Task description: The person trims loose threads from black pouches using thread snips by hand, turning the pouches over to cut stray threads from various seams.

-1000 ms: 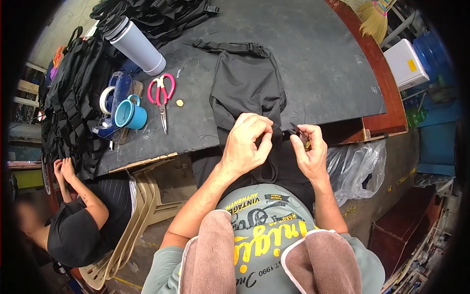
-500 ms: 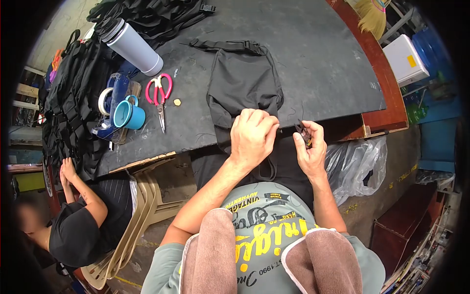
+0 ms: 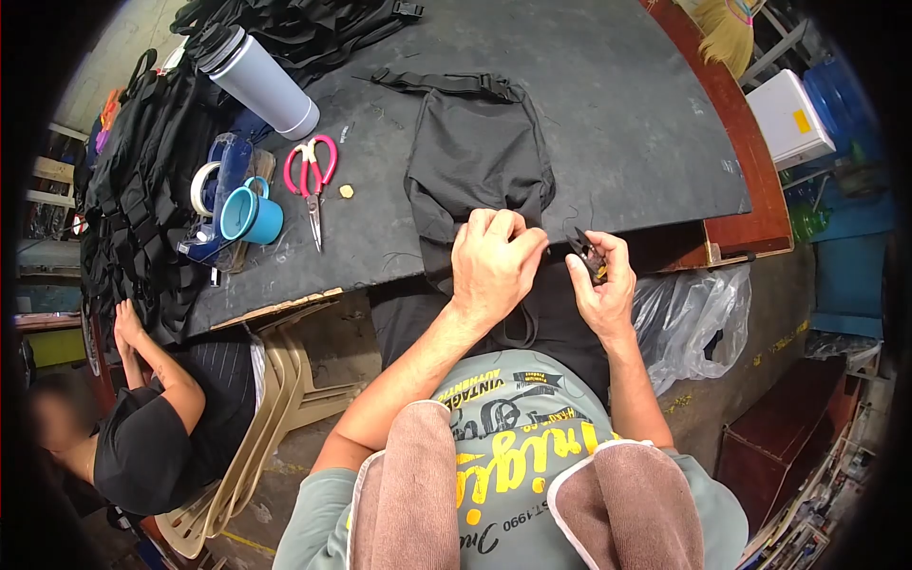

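Note:
A black fabric bag lies on the dark table, its lower end hanging over the near edge. On that lower part, my left hand is closed with fingertips pinched together on the bag's fabric; a finer item between them cannot be made out. My right hand, just to the right of the bag, is closed round small black snips with yellow on the handle. The blades point up and left, apart from the bag. A strap with a buckle crosses the bag's far end.
Pink-handled scissors, a blue mug, a tape dispenser and a grey bottle stand or lie left of the bag. Black bags are heaped farther left. A co-worker sits beside plastic chairs. Clear plastic hangs at right.
My left hand has shifted slightly right and its fingers have drawn together. The snips have turned upward in my right hand, showing their blades more clearly.

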{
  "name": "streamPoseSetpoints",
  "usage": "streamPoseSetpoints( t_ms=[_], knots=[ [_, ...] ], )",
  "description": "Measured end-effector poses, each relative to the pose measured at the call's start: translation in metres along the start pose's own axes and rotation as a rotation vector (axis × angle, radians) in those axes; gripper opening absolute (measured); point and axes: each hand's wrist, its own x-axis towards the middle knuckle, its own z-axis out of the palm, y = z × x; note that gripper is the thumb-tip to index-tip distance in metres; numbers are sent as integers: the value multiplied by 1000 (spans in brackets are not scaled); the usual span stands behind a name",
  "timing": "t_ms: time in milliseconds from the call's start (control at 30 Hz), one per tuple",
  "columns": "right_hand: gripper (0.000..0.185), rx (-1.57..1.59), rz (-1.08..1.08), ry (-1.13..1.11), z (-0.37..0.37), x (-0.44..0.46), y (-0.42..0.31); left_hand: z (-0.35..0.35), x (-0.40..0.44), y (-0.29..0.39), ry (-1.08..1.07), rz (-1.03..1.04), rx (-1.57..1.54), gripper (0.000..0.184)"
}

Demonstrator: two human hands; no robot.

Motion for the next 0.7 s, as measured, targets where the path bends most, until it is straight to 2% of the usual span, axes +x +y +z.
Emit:
streamPoseSetpoints(
  t_ms=[33, 167, 400, 700],
  knots=[
    [43, -1, -1, 1, 0, 0, 0, 3, -2, -2, 42, -13, -43, 24],
    [38, -21, -35, 6, 0, -1, -1, -6, -5, -10, -5, -20, -105, 18],
    [32, 4, -206, -35, 7, 5, -7, -11, -11, -17, -3, -59, -201, 18],
    [31, -4, -187, -43, 21, 9, -13, -12, -11, -14, -10, -77, -221, 17]
  ],
)
